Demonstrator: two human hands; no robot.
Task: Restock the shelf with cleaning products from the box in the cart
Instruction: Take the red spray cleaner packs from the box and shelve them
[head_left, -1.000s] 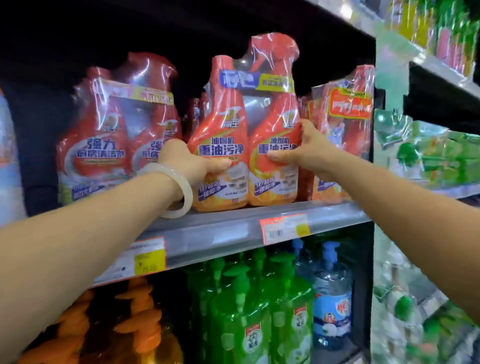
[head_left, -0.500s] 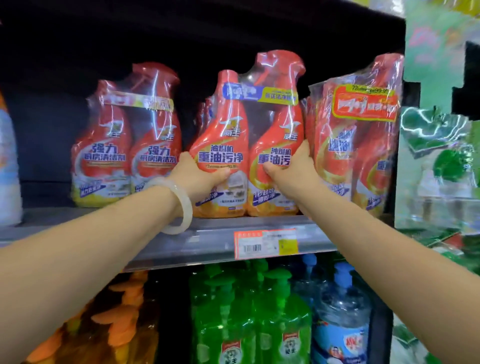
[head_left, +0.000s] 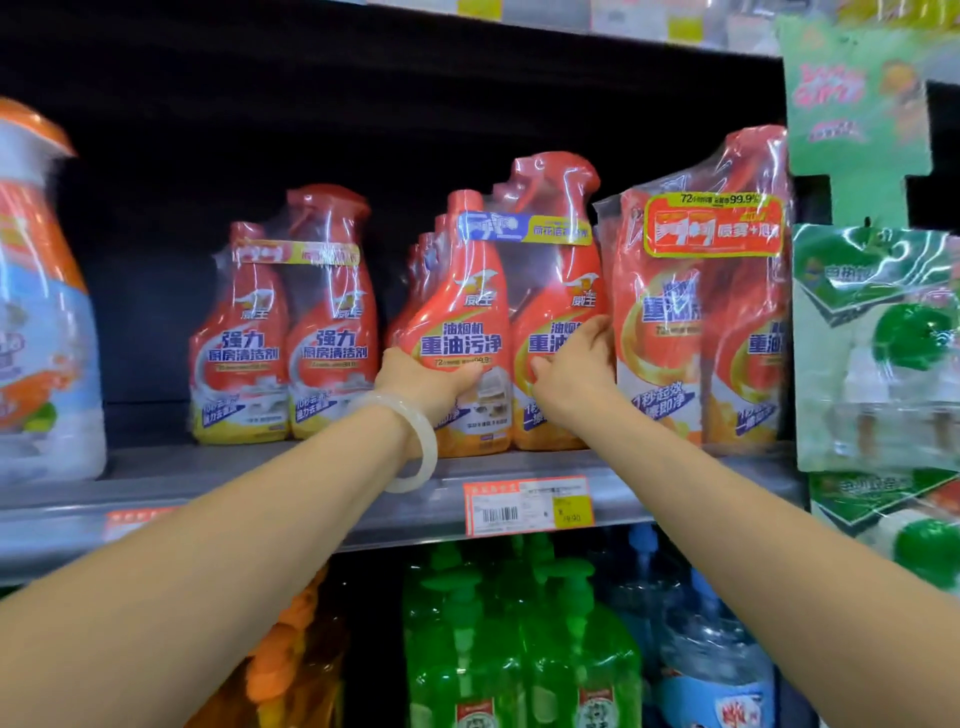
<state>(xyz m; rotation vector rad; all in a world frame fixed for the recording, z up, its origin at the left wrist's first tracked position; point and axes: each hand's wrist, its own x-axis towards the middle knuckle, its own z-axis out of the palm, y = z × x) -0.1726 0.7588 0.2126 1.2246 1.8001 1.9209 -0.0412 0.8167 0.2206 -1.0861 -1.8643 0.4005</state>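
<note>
1. Both hands stay on the same twin pack as half a second ago; the right thumb has slid up its front and the pack now stands square at the shelf's front edge.
2. Grey metal shelf (head_left: 291, 483) carries the orange cleaner packs; a price tag (head_left: 529, 505) is clipped to its front rail below the hands.
3. Large blue-and-white bottle (head_left: 39, 312) stands at the far left of the shelf, blurred.
4. Right-hand wrapped pack (head_left: 701, 322) with a yellow-bordered red label stands just beside the held pack, touching the right hand's fingers.
5. Twin pack of spray bottles (head_left: 498, 291), shrink-wrapped, stands upright on the shelf between the two hands, with more like it behind.
6. Left-hand twin pack (head_left: 283, 332) stands apart, further back on the shelf.
7. Green pump bottles (head_left: 519, 649) and a blue one (head_left: 711, 654) fill the shelf below.
8. Left hand (head_left: 431, 382) wraps its grip round the pack's left side, thumb across the front; a pale bangle (head_left: 415, 441) circles the wrist.
9. Right hand (head_left: 576, 374) closes its grip on the pack's right side, fingers behind the edge, thumb on the front.
</note>
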